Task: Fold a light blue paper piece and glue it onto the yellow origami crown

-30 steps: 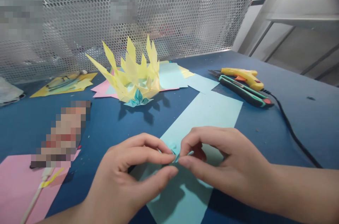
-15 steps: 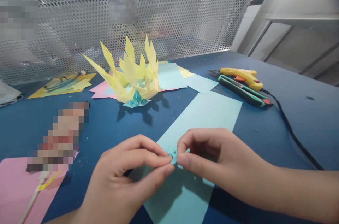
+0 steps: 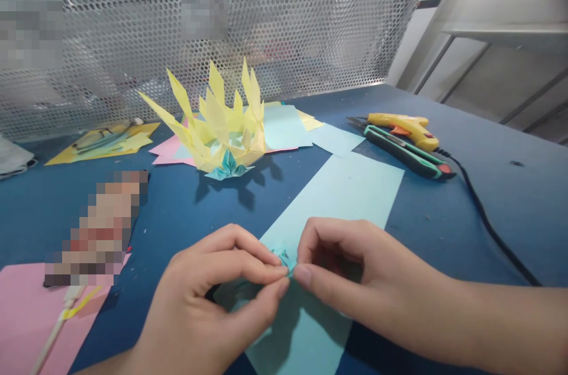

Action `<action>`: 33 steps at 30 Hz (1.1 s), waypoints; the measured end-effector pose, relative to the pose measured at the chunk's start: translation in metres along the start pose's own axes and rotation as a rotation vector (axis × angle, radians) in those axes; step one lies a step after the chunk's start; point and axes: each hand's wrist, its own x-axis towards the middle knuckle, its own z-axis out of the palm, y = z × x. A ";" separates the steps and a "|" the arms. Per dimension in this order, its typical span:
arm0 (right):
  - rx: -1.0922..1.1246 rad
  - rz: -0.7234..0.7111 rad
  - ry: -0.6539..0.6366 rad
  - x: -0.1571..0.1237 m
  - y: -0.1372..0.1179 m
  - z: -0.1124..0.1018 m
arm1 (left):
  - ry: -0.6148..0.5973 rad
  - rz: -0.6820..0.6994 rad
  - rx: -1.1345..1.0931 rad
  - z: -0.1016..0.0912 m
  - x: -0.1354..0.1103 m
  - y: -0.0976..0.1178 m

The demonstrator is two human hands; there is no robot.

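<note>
My left hand (image 3: pixel 208 298) and my right hand (image 3: pixel 355 274) meet fingertip to fingertip near the table's front edge. Both pinch a small folded piece of teal paper (image 3: pixel 283 258), most of it hidden by the fingers. Under the hands lies a long light-teal paper strip (image 3: pixel 346 191) running away to the right. Beyond it stands a spiky yellow folded-paper flower (image 3: pixel 217 126) with a teal centre.
A yellow glue gun (image 3: pixel 406 126) with a black cord (image 3: pixel 488 221) and a green utility knife (image 3: pixel 406 153) lie at the right. Pink paper (image 3: pixel 22 310) with a thin stick sits front left. Coloured sheets (image 3: pixel 293 126) lie behind the flower. A perforated metal screen (image 3: pixel 310 20) backs the blue table (image 3: pixel 177 203).
Both hands have shifted slightly toward me and closed tighter on the small teal piece. The rest of the table is unchanged.
</note>
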 end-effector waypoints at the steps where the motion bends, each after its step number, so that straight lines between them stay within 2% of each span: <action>1: -0.017 -0.012 -0.002 0.000 0.000 0.000 | -0.019 -0.007 0.006 0.000 0.000 0.000; 14: 0.019 -0.103 0.003 0.003 0.006 -0.002 | -0.039 0.019 0.008 -0.003 0.002 -0.001; 22: -0.128 -0.232 0.038 0.003 0.005 -0.005 | -0.051 0.017 0.023 -0.003 -0.001 -0.003; 30: -0.139 -0.222 -0.007 0.003 0.007 -0.006 | -0.037 0.069 -0.001 -0.003 0.000 -0.002; 33: -0.096 -0.191 -0.036 0.003 0.007 -0.006 | -0.073 0.128 0.014 -0.004 0.000 -0.004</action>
